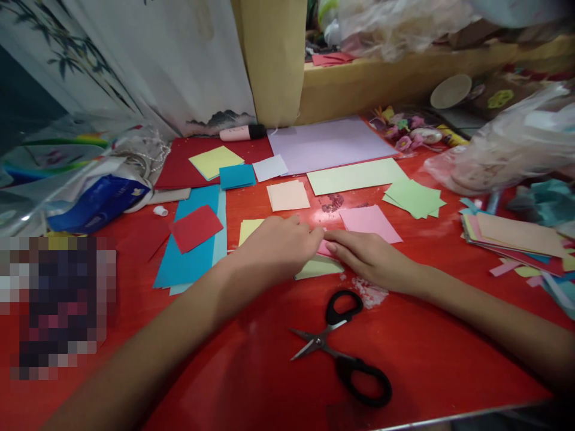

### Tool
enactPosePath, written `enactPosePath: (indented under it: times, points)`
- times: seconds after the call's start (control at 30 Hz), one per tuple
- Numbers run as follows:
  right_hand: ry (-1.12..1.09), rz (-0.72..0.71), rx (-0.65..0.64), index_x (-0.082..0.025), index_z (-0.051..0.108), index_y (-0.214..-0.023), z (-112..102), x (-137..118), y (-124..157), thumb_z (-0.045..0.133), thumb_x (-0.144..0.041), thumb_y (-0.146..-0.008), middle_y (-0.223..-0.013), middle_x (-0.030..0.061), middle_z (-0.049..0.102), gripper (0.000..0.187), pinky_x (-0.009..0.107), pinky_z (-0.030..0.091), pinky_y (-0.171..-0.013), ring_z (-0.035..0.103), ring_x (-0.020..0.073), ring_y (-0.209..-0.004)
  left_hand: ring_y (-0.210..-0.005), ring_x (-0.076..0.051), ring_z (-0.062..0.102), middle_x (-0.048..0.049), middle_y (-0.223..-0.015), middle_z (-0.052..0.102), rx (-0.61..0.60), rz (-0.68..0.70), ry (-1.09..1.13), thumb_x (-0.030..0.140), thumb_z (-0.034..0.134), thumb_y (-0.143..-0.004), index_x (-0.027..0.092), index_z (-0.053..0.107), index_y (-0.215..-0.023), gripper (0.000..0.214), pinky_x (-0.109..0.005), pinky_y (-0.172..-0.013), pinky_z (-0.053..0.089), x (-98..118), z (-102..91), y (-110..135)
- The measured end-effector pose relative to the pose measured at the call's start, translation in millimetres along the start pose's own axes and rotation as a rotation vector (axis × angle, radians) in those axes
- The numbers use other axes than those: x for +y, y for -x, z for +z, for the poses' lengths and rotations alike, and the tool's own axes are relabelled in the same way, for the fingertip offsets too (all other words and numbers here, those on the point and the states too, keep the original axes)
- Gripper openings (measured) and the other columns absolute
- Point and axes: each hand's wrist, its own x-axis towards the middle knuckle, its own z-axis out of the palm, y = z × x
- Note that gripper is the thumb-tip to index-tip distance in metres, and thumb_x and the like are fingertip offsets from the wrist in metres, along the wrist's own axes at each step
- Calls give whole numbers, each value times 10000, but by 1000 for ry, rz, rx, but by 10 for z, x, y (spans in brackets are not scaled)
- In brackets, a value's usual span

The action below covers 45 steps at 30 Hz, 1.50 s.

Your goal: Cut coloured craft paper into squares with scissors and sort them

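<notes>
Close together over the middle of the red table, my left hand (287, 242) and my right hand (375, 254) both grip a small piece of pink paper (329, 248). The fingers of the left are curled and hide part of it; those of the right are pressed together at its edge. Beneath the paper lies a pale green sheet (318, 267), partly covered. Yellow paper (250, 230) shows beside my left hand, and a larger pink sheet (371, 222) lies just beyond my right. Scissors (318, 341) with black handles rest nearer me, blades parted.
Blue sheets (191, 239) and a red square (196, 228) lie at left. Peach squares (288, 196), green squares (415, 197) and a lilac sheet (330, 143) lie farther back. Paper strips (516, 233) pile up at right, below plastic bags (507, 137). A pink marker (242, 132) lies by the wall.
</notes>
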Motion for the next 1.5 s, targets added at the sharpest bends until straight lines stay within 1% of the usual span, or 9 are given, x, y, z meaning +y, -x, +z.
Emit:
enactPosePath:
  times: [0.2, 0.3, 0.4, 0.57, 0.67, 0.77, 1.07, 1.33, 1.5]
  points:
    - [-349, 218, 277, -223, 577, -1094, -217, 65, -82, 207, -463, -962, -1163, 67, 631, 460, 352, 497, -914, 592, 203, -1086, -634, -181, 553, -50, -619, 544, 183, -79, -64, 21, 340, -785, 152, 586, -860, 289, -260, -497, 320, -39, -203, 40]
    - [-480, 290, 105, -196, 548, -1181, -315, 78, -103, 36, -453, -960, -1083, 111, 669, 614, 342, 574, -732, 667, 216, -924, -693, -174, 562, -55, -679, 574, 328, -71, -54, 34, 253, -836, 176, 604, -913, 386, -269, -548, 365, 0, -226, 59]
    - [-421, 262, -33, -187, 483, -1279, -327, 74, -85, 123, -397, -976, -1001, 106, 697, 515, 314, 580, -634, 690, 212, -810, -783, -170, 572, -69, -811, 616, 341, -11, -12, 78, 217, -883, 191, 602, -960, 409, -273, -601, 402, 43, -172, 36]
    - [-539, 206, 334, -234, 370, -1330, -213, 147, -70, 378, -336, -937, -1170, 86, 613, 407, 345, 567, -742, 651, 217, -930, -1022, -218, 540, -96, -1138, 573, 383, -315, 251, 172, 292, -908, 187, 537, -1088, 304, -293, -679, 441, -59, -93, -27]
    - [-605, 219, 481, -265, 409, -1268, -148, 152, -77, 437, -352, -911, -1181, 72, 587, 369, 378, 554, -780, 609, 233, -1003, -847, -164, 593, -76, -1118, 588, 284, -361, 642, 284, 272, -936, 207, 467, -1163, 309, -274, -624, 456, -116, -66, -63]
    - [-641, 191, 458, -264, 414, -1238, -74, 98, -65, 408, -336, -924, -1189, 74, 572, 322, 407, 524, -854, 578, 229, -1053, -731, -144, 590, -60, -1025, 621, 232, -274, 834, 370, 319, -923, 217, 405, -1190, 319, -257, -571, 446, -66, -4, -107]
    - [-643, 192, 354, -307, 308, -1269, 92, 61, -43, 446, -281, -903, -1333, 76, 455, 392, 444, 437, -986, 498, 217, -1180, -739, -206, 597, -63, -897, 646, 175, -319, 582, 288, 381, -872, 217, 383, -1177, 313, -270, -559, 397, -22, 106, -133]
    - [-584, 176, 285, -259, 383, -1236, 78, -8, -29, 424, -317, -926, -1274, 61, 498, 318, 410, 370, -1043, 452, 210, -1209, -854, -184, 577, -80, -992, 617, 276, -241, 680, 198, 364, -873, 174, 451, -1031, 181, -284, -705, 431, -17, 159, -173]
    - [-561, 175, 381, -291, 367, -1236, 5, 36, -19, 455, -365, -909, -1275, 54, 472, 347, 419, 376, -1020, 459, 222, -1176, -869, -161, 588, -41, -971, 630, 409, -229, 704, 168, 344, -895, 197, 467, -1073, 218, -262, -715, 429, -4, 153, -173]
